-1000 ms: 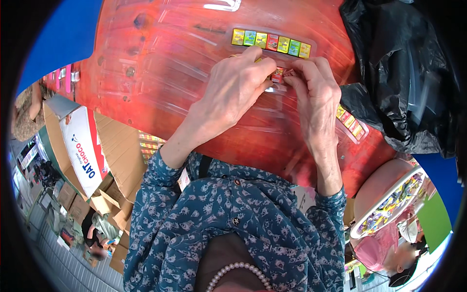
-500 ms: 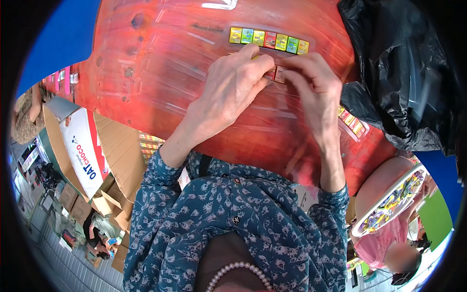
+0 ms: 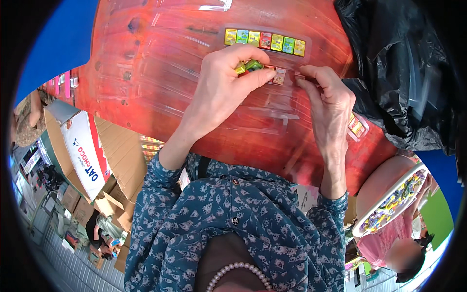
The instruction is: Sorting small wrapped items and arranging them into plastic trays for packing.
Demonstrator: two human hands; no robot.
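My left hand [image 3: 221, 78] curls closed around small yellow and green packets [image 3: 250, 66]. Its thumb tip rests by red and pale square packets [image 3: 278, 76] in a clear plastic strip tray. To the right, my right hand [image 3: 331, 97] pinches thumb and forefinger together beside that tray's right end; a small pinkish thing shows at the fingertips, too small to name. Just beyond my hands lies another clear tray [image 3: 308, 48], holding a row of yellow, green, blue-green and red square packets [image 3: 265, 41].
More clear trays [image 3: 170, 63] lie across the red table [image 3: 121, 109]. A filled tray [image 3: 358, 127] is by my right wrist. Black plastic bag [image 3: 399, 73] at right, open cardboard box [image 3: 119, 151] at left. A white tub [image 3: 362, 226] holds colourful wrapped pieces; a person in pink [image 3: 379, 241] is beside it.
My right hand has moved right, off the pale packet in the near tray. My left hand has turned and opened slightly, showing the yellow and green packets in it.
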